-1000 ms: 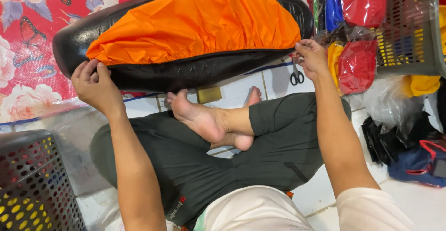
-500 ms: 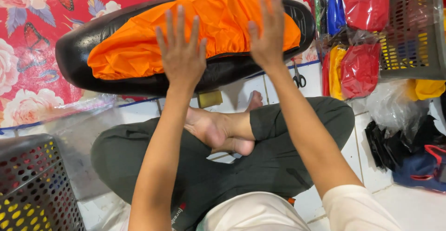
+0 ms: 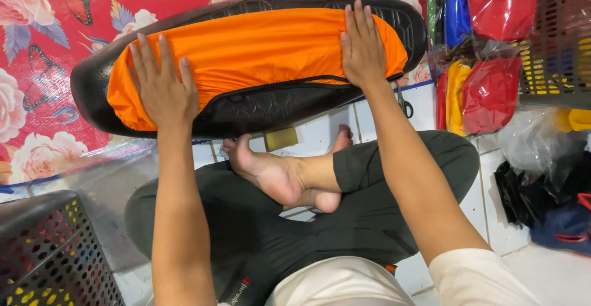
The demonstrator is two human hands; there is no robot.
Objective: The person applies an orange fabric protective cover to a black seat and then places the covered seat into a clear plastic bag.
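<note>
Basically a long black seat (image 3: 258, 106) with an orange cover (image 3: 258, 50) stretched over its top lies across the red floral mat (image 3: 37, 60), just past the person's crossed legs in dark trousers (image 3: 258, 232). Left hand (image 3: 161, 87) lies flat, fingers spread, on the cover's left end; right hand (image 3: 362, 47) lies flat, fingers together, on its right end, neither clamped on anything. Scissors (image 3: 403, 101) lie on white tile beside the right forearm; black basket (image 3: 49, 250) lower left, coloured bagged bundles (image 3: 486, 90) right.

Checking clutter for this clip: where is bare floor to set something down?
Bare white tile between the black seat and the feet, and tile right of the knee. Crowded: packed bags right, basket left.
</note>
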